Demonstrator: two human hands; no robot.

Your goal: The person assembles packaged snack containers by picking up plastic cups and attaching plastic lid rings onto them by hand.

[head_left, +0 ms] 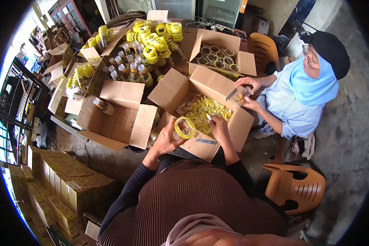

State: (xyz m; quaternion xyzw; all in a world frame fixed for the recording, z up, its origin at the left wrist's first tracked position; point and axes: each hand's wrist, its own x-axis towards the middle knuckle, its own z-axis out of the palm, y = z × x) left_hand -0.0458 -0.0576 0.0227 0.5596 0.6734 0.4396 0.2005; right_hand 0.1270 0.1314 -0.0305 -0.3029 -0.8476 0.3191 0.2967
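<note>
My left hand (167, 138) is wrapped round a clear plastic jar (178, 134) with a yellow rim, its open mouth tilted up toward me. The jar is held above the near left edge of an open cardboard box (201, 144). Inside that box lies a heap of small yellow and white packets (205, 110). My right hand (219, 128) reaches over the heap with its fingers pinched on a small whitish piece (209, 117), too small to make out clearly.
Across the box, a co-worker (311, 94) holds a clear container (240, 96). A cardboard box (123, 112) at left holds one jar (104, 105). Behind stand filled jars (133, 71), stacked yellow rings (151, 41) and a box of jars (237, 42). An orange chair (295, 186) is at right.
</note>
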